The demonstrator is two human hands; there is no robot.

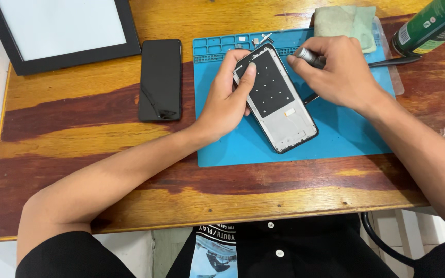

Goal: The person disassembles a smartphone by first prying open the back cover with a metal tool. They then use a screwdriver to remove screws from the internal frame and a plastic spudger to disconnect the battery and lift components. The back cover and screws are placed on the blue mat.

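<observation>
The left hand [227, 98] grips the opened phone frame [276, 98] on the blue mat [336, 134]. Just beside it, the right hand [338, 72] holds a screwdriver [307, 55] at the frame's upper edge.

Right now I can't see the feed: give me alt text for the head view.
Left hand steadies an opened phone frame on a blue mat while the right hand holds a metal-handled tool at its top edge. A black phone lies left, on the wooden table.
</observation>
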